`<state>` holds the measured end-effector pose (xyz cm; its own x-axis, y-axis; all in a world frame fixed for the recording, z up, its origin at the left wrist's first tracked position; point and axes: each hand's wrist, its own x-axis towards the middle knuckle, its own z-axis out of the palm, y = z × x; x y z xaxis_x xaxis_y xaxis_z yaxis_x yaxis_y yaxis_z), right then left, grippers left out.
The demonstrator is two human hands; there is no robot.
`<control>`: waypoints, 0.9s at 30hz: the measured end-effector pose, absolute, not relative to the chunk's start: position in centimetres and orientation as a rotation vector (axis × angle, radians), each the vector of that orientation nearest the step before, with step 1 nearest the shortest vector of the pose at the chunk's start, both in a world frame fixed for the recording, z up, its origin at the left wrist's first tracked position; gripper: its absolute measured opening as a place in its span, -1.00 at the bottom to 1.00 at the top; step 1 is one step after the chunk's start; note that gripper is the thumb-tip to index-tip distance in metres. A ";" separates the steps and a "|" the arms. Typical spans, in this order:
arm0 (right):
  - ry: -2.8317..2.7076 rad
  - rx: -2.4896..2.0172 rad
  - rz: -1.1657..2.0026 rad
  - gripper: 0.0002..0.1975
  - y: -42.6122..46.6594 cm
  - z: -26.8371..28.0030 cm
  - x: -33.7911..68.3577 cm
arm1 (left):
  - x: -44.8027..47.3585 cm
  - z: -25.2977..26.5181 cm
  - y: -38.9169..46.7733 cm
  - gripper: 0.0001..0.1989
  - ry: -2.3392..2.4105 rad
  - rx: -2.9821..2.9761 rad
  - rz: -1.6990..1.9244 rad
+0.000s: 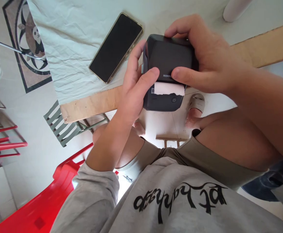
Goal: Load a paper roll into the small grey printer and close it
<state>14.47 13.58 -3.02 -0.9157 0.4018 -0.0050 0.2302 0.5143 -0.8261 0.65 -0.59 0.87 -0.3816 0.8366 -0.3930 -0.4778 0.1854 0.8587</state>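
A dark label printer [170,55], with part of a brand name on its lid, is held between both hands just over the table's near edge. A torn strip of white paper [168,88] sticks out of its slot, above a round power button. My left hand [136,76] is closed round the printer's left side, thumb on the lid. Closed on the right side is my right hand [204,61], its thumb near the lettering and its fingers over the far edge. A smartphone [116,47] with a dark screen lies left of the printer on the table.
A pale cloth [68,42] covers the table, whose wooden edge [93,103] is bare. A white cylinder [236,9] stands at the far right. Lower left are a red plastic chair [41,200] and a green slatted stool [61,124]. My legs are beneath the table edge.
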 end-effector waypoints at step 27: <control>-2.148 -0.586 1.463 -0.35 11.4 -2.7 13.3 | 1.0 0.8 -1.0 -0.87 1.216 0.324 1.615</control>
<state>13.32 11.36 -2.71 -0.7970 0.5869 0.1425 0.0823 0.3392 -0.9371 0.95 -0.96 0.85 -0.4224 0.8381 -0.3453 -0.5636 0.0555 0.8242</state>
